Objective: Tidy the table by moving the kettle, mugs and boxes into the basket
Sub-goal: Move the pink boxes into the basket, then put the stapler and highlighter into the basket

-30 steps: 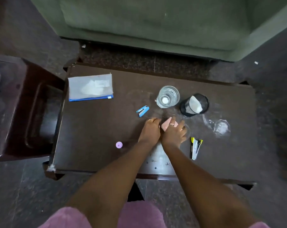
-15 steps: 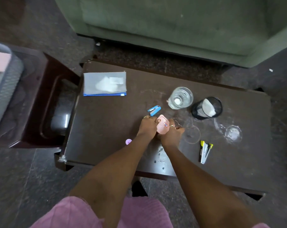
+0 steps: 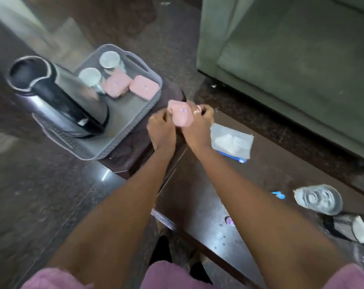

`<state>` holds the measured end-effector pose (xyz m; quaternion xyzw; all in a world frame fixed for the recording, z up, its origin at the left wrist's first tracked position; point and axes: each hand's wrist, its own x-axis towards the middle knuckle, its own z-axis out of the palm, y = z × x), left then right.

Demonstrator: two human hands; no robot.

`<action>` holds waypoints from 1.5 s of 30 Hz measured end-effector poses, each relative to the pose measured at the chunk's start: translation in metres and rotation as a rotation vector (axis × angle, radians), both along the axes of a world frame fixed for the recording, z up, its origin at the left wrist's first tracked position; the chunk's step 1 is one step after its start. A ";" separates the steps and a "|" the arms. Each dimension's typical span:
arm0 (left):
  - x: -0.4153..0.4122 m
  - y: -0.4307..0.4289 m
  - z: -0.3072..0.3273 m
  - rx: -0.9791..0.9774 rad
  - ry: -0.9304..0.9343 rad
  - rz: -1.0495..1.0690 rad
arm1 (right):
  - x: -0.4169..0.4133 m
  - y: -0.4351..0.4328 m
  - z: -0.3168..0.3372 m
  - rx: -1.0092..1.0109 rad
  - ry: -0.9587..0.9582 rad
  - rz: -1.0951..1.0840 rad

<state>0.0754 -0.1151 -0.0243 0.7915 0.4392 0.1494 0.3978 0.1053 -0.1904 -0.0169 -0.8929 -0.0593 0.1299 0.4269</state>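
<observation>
Both my hands hold one small pink box [image 3: 182, 114] in the air, just right of the grey basket [image 3: 122, 130]. My left hand [image 3: 161, 127] grips its left side and my right hand [image 3: 197, 126] its right side. The basket stands on a dark side stool and holds a steel-and-black kettle [image 3: 58, 97], two steel mugs [image 3: 90, 77] [image 3: 110, 60] and two more pink boxes [image 3: 115, 84] [image 3: 143, 87].
On the dark table [image 3: 200, 184] lie a clear zip pouch [image 3: 231, 142], a glass [image 3: 318, 199], a black mesh cup [image 3: 348, 227], a blue clip [image 3: 279, 195] and a small purple cap [image 3: 230, 221]. A green sofa [image 3: 291, 59] stands behind.
Both hands lifted the pink box off the table's middle and carried it left toward the basket. My view swung left, bringing the basket and kettle into sight.
</observation>
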 end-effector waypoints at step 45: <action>0.004 0.089 -0.005 -0.049 0.095 0.250 | 0.024 0.133 -0.022 -0.158 -0.270 0.338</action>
